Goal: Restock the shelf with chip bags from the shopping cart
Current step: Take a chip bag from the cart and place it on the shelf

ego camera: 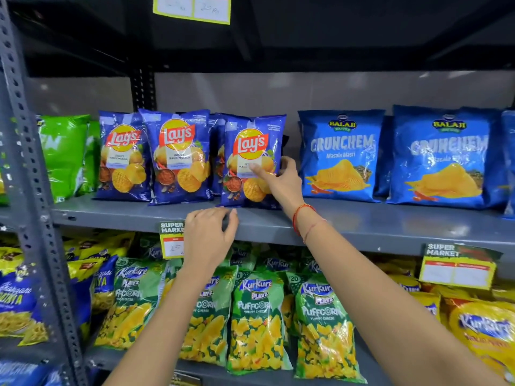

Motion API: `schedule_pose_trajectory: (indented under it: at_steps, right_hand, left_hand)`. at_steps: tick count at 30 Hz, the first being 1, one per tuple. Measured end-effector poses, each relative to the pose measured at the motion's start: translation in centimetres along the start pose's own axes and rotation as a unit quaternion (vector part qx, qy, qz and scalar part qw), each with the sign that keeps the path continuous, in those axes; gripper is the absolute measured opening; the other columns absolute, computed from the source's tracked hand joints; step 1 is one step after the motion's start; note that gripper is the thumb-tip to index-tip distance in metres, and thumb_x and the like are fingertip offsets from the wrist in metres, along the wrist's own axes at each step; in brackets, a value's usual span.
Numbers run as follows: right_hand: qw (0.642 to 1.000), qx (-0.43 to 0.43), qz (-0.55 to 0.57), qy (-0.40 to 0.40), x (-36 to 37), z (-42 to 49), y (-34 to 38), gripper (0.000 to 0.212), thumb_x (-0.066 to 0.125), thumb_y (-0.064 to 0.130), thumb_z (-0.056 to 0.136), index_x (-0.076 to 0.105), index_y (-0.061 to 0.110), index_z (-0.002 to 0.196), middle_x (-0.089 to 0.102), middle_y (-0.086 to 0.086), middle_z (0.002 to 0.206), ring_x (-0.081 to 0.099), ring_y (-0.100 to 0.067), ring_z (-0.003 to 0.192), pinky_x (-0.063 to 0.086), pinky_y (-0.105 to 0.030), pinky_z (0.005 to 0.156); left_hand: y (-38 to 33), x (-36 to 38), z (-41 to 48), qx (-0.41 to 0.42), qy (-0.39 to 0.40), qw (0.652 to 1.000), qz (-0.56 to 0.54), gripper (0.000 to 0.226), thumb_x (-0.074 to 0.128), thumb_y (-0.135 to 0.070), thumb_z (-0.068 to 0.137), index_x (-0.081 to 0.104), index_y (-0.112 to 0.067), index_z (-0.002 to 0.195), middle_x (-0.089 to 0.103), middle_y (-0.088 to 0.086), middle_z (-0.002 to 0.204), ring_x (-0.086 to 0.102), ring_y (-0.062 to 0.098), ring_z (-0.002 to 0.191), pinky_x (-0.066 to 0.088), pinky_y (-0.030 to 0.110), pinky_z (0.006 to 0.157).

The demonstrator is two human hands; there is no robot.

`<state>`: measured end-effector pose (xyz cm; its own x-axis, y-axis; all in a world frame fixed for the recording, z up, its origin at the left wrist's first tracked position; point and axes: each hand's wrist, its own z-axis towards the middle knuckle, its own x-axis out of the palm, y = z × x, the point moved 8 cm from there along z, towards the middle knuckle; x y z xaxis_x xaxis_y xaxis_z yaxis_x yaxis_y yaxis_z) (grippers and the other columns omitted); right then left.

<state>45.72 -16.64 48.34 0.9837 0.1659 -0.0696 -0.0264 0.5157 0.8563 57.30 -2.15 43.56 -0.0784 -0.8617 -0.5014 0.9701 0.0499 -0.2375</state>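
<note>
Three blue Lay's chip bags stand upright in a row on the grey metal shelf (362,221). My right hand (281,182) grips the rightmost Lay's bag (250,151) at its right edge, thumb across the front and fingers behind it. My left hand (209,235) hovers at the shelf's front lip just below that bag's bottom left corner, fingers loosely curled and holding nothing. The other two Lay's bags (178,154) (122,157) stand to the left. The shopping cart is out of view.
Blue Balaji Crunchem bags (341,154) stand to the right, with a small gap beside the held bag. Green bags (64,151) sit at the far left by the perforated upright (25,162). Kurkure Puffcorn bags (256,324) fill the shelf below. A price tag (171,239) hangs on the lip.
</note>
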Motion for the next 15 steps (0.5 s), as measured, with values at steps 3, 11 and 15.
schedule_pose_trajectory:
  at_steps: [3, 11, 15]
  right_hand:
    - [0.999, -0.029, -0.014, -0.034, -2.7, -1.5, 0.8, 0.075, 0.077, 0.042, 0.076, 0.041, 0.011, 0.135, 0.057, -0.003, 0.105, 0.059, -0.019, 0.098, 0.049, -0.028, 0.083]
    - [0.982, -0.118, -0.004, -0.146, -16.4, -8.5, 3.0, 0.044, 0.076, 0.042, 0.072, 0.051, 0.032, 0.107, 0.065, -0.008, 0.1, 0.064, -0.018, 0.092, 0.052, -0.032, 0.09]
    - [0.967, -0.101, -0.04, -0.231, -26.0, -14.0, 0.9, 0.038, 0.073, 0.041, 0.074, 0.053, 0.032, 0.105, 0.067, -0.014, 0.1, 0.065, -0.02, 0.093, 0.051, -0.026, 0.084]
  left_hand:
    - [-0.3, -0.1, 0.1, 0.0, -0.006, 1.0, -0.018, 0.04, 0.04, -0.034, 0.091, 0.07, -0.008, 0.084, 0.072, 0.005, 0.076, 0.065, 0.025, 0.069, 0.047, 0.036, 0.074]
    - [-9.9, 0.9, -0.6, 0.076, -0.022, 0.985, -0.156, 0.037, 0.045, -0.034, 0.091, 0.068, -0.006, 0.1, 0.07, 0.009, 0.103, 0.06, 0.025, 0.101, 0.041, 0.032, 0.087]
    - [-18.6, 3.9, -3.9, 0.135, -0.004, 0.958, -0.253, 0.03, 0.051, -0.027, 0.09, 0.068, -0.005, 0.099, 0.07, 0.01, 0.105, 0.06, 0.025, 0.104, 0.038, 0.027, 0.095]
